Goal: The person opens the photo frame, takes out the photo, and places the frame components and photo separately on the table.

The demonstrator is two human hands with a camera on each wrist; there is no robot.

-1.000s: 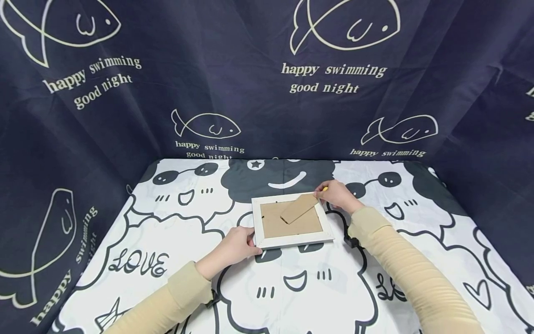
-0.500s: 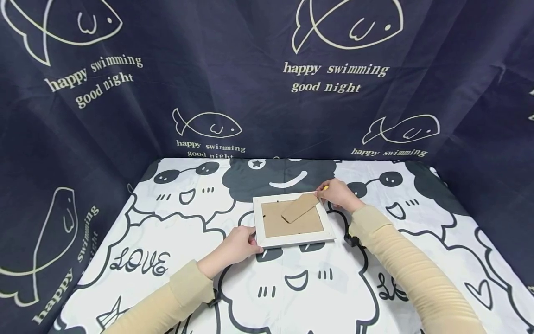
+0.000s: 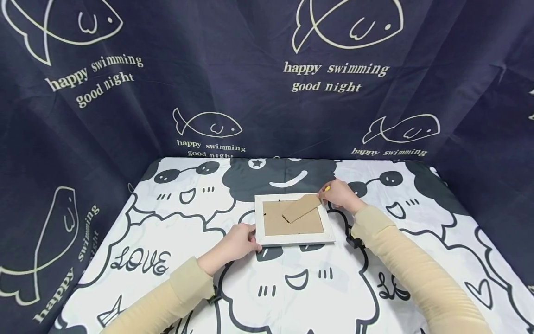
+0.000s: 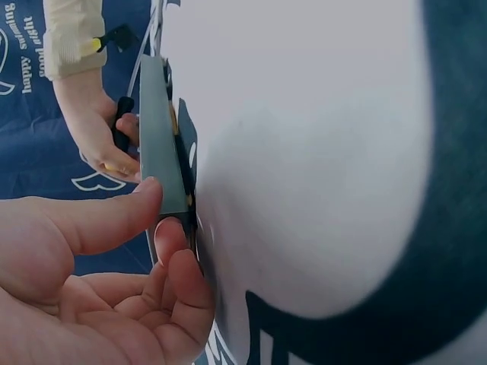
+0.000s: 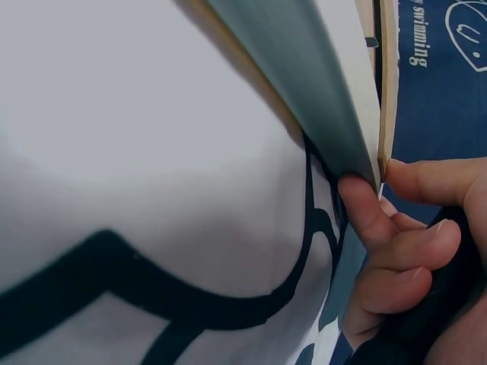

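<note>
A white picture frame (image 3: 298, 239) lies back side up, showing its brown backing board (image 3: 273, 225). A brown easel stand (image 3: 302, 208) slants across that board toward the far right corner. My left hand (image 3: 237, 243) grips the near left corner, thumb on the outer edge in the left wrist view. At the far right corner, my right hand (image 3: 340, 194) has its thumb against the brown stand's end and a finger against the frame's edge. A black-handled screwdriver (image 4: 122, 125) with a yellow end is also held in the right hand. The frame's front is hidden.
A white cloth with black cartoon drawings (image 3: 329, 297) covers the table. Dark blue curtains (image 3: 267, 93) with fish outlines hang behind and at both sides. Beige sleeves (image 3: 392, 246) cover both forearms, and a black strap (image 3: 355, 241) shows at the right wrist.
The frame has turned slightly, its near left corner shifting away from me along with my left hand. My right hand has moved a little to the right. Both hands keep their holds.
</note>
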